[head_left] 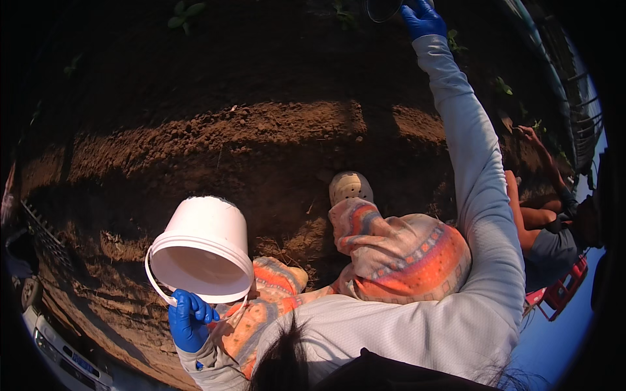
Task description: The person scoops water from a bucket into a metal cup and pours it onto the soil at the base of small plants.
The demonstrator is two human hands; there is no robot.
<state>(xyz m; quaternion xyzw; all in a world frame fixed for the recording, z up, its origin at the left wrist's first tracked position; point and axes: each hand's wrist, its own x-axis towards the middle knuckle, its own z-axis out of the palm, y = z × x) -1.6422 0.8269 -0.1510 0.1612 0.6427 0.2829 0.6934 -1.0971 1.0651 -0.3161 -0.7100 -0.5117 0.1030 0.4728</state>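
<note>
My left hand [188,320], in a blue glove, grips the handle [159,288] of a white plastic bucket [208,225]. The bucket is tipped with its mouth towards me, and its visible inside shows nothing in it. At the far end of my outstretched arm, my right hand [424,20], also gloved in blue, is cut off by the top edge. Its fingers hold a dark, thin-rimmed round thing [381,19], mostly out of view, so its kind is unclear. Below that hand lies dark, shaded soil [303,63].
A sunlit soil ridge [274,119] crosses before me. Small green plants [186,15] grow beyond it, another plant [455,43] beside my right wrist. At right, a person [543,229] crouches near a red plastic crate [562,291]. A vehicle [63,352] stands lower left.
</note>
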